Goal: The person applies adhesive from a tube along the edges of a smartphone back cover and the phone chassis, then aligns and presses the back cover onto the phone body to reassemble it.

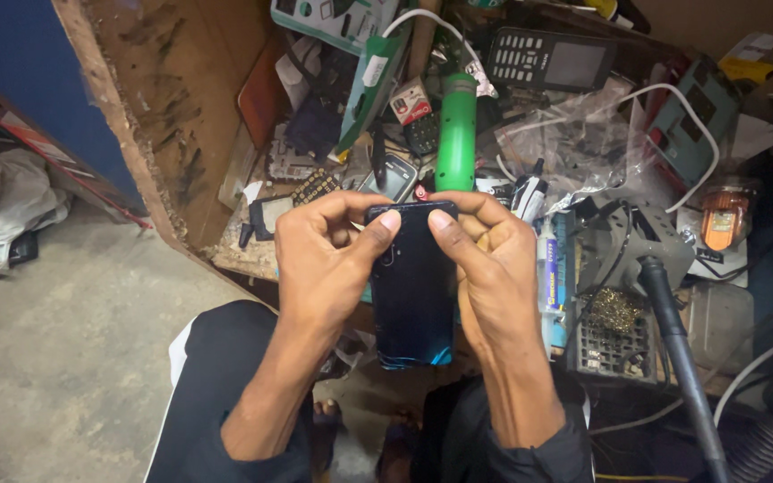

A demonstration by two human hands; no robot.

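Observation:
I hold a dark smartphone (413, 295) upright between both hands, its glossy black back facing me, with a bluish chipped corner at the bottom. My left hand (324, 259) grips its left edge, thumb pressed on the top. My right hand (489, 259) grips the right edge, its thumb also on the top, beside the left thumb. Both sets of fingers wrap behind the top edge of the phone.
A cluttered wooden workbench (181, 98) lies ahead with a green cylindrical tool (456, 134), a black keypad phone (547, 61), several small old phones and parts, white cables, a soldering stand with brass wool (615, 313) and a black hose (682, 358). Concrete floor (64, 340) lies to the left.

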